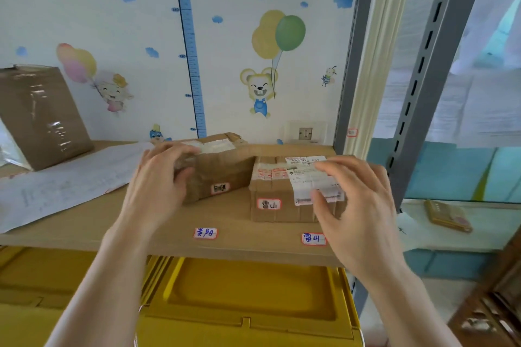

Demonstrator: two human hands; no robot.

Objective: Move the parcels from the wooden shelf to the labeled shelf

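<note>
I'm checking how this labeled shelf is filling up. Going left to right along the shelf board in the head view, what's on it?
Tall taped brown box → white paper sheet → left hand gripping a cardboard parcel → parcel with a shipping label → right hand at that parcel's right end.

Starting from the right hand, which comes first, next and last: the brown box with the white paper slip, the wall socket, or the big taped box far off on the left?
1. Brown cardboard box with the white paper slip: right under the right hand, fingers on it.
2. White wall socket: behind, on the wall.
3. Big taped brown box: far left on the shelf.
</note>
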